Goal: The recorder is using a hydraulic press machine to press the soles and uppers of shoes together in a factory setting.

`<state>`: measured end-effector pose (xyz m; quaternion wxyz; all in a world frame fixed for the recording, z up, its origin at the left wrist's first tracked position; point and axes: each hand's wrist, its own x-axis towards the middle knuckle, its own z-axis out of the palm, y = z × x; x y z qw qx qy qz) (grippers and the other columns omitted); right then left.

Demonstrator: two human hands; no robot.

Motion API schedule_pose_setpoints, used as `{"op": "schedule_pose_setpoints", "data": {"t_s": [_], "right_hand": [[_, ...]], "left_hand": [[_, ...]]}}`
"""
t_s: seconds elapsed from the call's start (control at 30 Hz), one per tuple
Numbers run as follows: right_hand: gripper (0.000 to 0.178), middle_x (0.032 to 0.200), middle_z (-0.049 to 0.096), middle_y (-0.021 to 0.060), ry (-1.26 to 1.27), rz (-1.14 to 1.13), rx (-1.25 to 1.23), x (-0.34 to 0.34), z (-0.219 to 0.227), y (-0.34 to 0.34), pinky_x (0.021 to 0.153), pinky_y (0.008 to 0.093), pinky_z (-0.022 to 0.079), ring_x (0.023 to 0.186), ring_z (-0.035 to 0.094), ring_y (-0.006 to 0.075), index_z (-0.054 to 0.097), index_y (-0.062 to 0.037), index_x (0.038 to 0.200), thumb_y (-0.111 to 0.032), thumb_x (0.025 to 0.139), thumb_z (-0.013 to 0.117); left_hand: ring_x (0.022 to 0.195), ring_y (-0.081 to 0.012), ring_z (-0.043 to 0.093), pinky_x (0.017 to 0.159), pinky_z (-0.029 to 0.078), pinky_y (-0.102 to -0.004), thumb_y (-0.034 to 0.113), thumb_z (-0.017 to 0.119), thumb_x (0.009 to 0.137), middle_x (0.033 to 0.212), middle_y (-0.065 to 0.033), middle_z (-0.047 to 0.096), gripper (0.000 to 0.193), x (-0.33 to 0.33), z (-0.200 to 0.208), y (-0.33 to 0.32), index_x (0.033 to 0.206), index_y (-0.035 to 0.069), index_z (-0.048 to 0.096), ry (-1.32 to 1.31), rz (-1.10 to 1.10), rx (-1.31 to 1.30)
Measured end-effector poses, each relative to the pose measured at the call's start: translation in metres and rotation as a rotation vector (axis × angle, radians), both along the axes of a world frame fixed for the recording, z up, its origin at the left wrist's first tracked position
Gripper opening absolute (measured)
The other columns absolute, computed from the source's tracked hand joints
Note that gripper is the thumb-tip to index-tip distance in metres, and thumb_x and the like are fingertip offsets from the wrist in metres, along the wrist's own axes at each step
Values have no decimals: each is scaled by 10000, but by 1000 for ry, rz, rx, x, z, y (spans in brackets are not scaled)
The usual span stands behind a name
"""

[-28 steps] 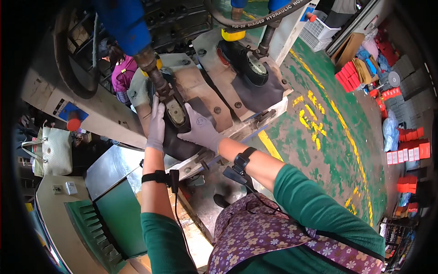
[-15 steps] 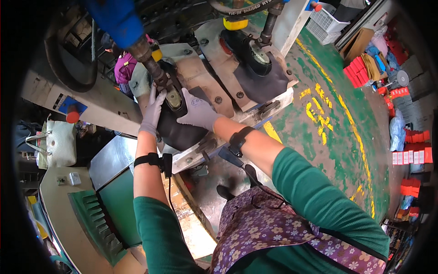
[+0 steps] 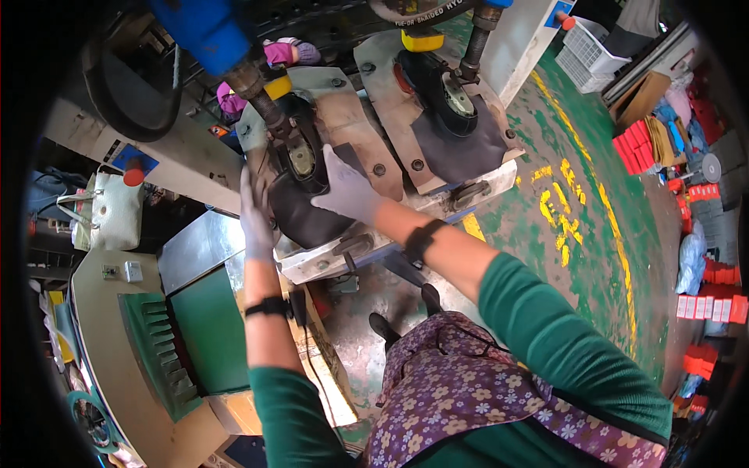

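A black shoe (image 3: pixel 315 186) stands on the left press station, with a metal press piece (image 3: pixel 300 158) bearing down into its top. Beneath it lies a dark rubber pad (image 3: pixel 304 222). My gloved right hand (image 3: pixel 348 186) is at the shoe's right side, thumb and fingers spread, over the pad. My gloved left hand (image 3: pixel 256 214) is left of the pad, fingers stretched out and slightly blurred, apart from the shoe. A second black shoe (image 3: pixel 460 123) sits under the right press rod (image 3: pixel 473 48) on another dark pad (image 3: pixel 456 160).
Blue press cylinders (image 3: pixel 204 31) and a thick black hose (image 3: pixel 133 129) hang above the stations. Red knobs (image 3: pixel 133 175) mark the machine's frame. A bench with a green panel (image 3: pixel 204 343) stands at lower left. Red boxes (image 3: pixel 636 148) line the far right, beyond a yellow floor line.
My left hand has come away from the shoe and moved back toward me. The right hand stays beside the shoe, slightly lower. The whole view has shifted a little.
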<state>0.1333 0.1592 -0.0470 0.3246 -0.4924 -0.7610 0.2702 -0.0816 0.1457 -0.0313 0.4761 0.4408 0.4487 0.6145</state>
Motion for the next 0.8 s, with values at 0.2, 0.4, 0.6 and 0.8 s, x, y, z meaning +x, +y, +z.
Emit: {"op": "schedule_pose_setpoints", "data": {"t_s": [0.2,0.4,0.6,0.8], "right_hand": [[382,1250,617,137,-71,182,-268,114,-32,-145,973,438,455,1139,583,352,587,-148,1267,-323,927,583],[234,1110,668,126,-475,289,-439,240,-124,-264,874,433,520,1025,642,326,672,-101,1023,-268,931,536],[202,1014,699,121,-1103,429,-777,375,-196,-379,814,428,552,953,684,303,704,-61,946,-197,823,620],[171,964,702,143,-1252,862,-585,362,-177,-431,767,426,570,873,701,319,713,-47,860,-183,760,691]], "left_hand": [[1353,-342,430,1135,327,-405,169,473,991,1500,-222,388,444,-47,-107,-211,1359,-80,486,676,473,-230],[1448,-397,252,1176,251,-438,359,632,885,1576,-253,228,791,-77,-234,-465,1510,9,298,902,438,-1416],[1492,-405,128,1204,190,-436,336,684,854,1611,-260,103,891,-58,-256,-553,1549,45,207,731,402,-1297],[1462,-453,189,1187,230,-426,324,697,842,1566,-339,160,832,-70,-273,-584,1504,11,304,676,413,-1126]]}}
